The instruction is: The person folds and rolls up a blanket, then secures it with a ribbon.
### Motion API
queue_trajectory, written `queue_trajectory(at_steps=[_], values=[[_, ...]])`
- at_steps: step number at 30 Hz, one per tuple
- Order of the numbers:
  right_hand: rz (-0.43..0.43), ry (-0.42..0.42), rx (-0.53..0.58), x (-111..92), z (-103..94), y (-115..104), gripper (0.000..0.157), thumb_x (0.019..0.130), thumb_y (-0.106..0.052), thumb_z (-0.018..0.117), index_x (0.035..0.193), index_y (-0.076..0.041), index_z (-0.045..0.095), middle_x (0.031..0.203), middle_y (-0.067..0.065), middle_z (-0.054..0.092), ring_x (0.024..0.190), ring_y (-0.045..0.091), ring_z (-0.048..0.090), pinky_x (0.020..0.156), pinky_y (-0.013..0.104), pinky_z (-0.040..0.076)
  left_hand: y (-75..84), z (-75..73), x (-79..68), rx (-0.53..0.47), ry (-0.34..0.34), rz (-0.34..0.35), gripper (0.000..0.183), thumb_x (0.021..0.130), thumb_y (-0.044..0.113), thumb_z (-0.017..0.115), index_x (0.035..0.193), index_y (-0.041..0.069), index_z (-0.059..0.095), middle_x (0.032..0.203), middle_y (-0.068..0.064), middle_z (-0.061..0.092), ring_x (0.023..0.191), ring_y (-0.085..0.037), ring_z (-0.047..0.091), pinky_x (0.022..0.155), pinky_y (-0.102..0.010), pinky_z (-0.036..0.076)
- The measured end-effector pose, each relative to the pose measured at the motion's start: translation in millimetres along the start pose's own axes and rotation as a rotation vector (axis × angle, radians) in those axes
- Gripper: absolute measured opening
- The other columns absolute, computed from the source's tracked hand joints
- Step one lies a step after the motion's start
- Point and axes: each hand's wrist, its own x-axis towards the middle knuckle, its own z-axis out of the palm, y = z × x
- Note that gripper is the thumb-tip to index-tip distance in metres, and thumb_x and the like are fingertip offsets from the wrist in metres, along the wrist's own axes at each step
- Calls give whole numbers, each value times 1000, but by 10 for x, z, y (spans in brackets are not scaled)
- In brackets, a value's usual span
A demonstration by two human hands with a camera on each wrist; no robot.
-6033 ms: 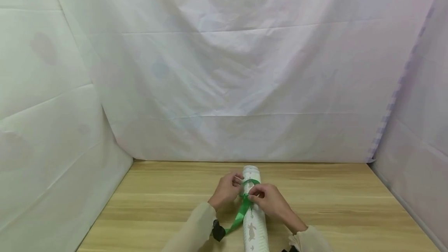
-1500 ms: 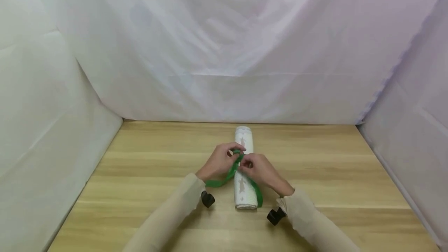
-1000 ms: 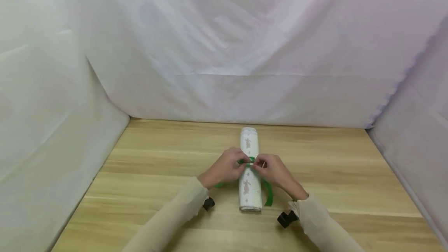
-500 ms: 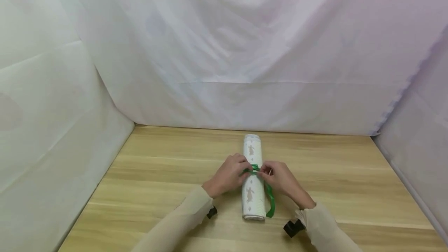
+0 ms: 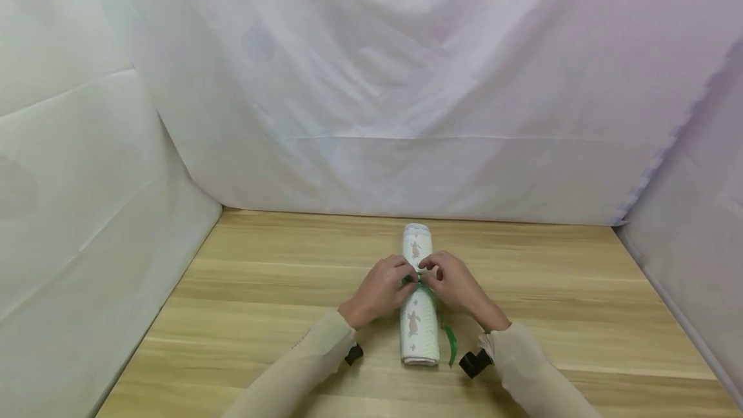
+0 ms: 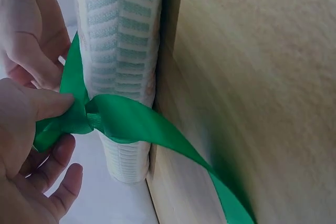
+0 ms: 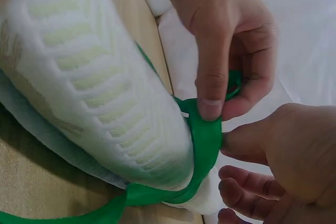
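A rolled white cloth (image 5: 419, 334) with brown rabbit prints lies lengthwise on the wooden table. Green ribbon (image 6: 142, 121) goes round its middle, crossing in a knot or twist on top. My left hand (image 5: 380, 289) pinches the ribbon near this crossing between thumb and fingers; the left wrist view shows the thumb pressed on it. Opposite, my right hand (image 5: 458, 284) is at the ribbon with its fingers bent loosely. In the right wrist view its thumb tip touches the ribbon's edge, with a gap to the other fingers. One ribbon tail (image 5: 451, 344) hangs to the right of the roll.
The wooden table (image 5: 278, 250) extends around the roll. White sheets (image 5: 371, 82) enclose the back and both sides. A small black wrist camera (image 5: 476, 363) sits below the right sleeve, another (image 5: 354, 353) below the left.
Since six seconds ago the ribbon has gone from one hanging length to a crossing over the roll. In the last half second my right fingers have parted from the ribbon and the right tail has shifted.
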Motion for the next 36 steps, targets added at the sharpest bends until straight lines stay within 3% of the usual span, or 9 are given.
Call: queue_trajectory(at_steps=[11, 22, 36], values=[[-3, 7, -19, 54, 54, 59, 10, 86, -1, 73, 95, -4, 72, 93, 6, 61, 70, 12, 48, 58, 23, 42, -9, 59, 41, -13, 62, -21, 6, 85, 10, 77, 86, 10, 72, 94, 0, 67, 90, -13, 61, 80, -26, 52], [88, 26, 117, 67, 28, 70, 4, 92, -9, 69, 94, -11, 71, 88, -1, 67, 76, 13, 56, 66, 26, 47, 14, 88, 70, 14, 151, -83, 9, 85, 11, 77, 87, 9, 68, 87, -1, 62, 80, -12, 57, 69, -21, 48], [100, -7, 234, 16, 34, 43, 7, 94, -10, 67, 101, -10, 69, 90, 1, 68, 78, 13, 59, 66, 26, 49, 19, 121, 99, 79, 198, -129, 16, 85, 12, 78, 82, 10, 63, 82, 0, 60, 73, -11, 54, 63, -19, 46]])
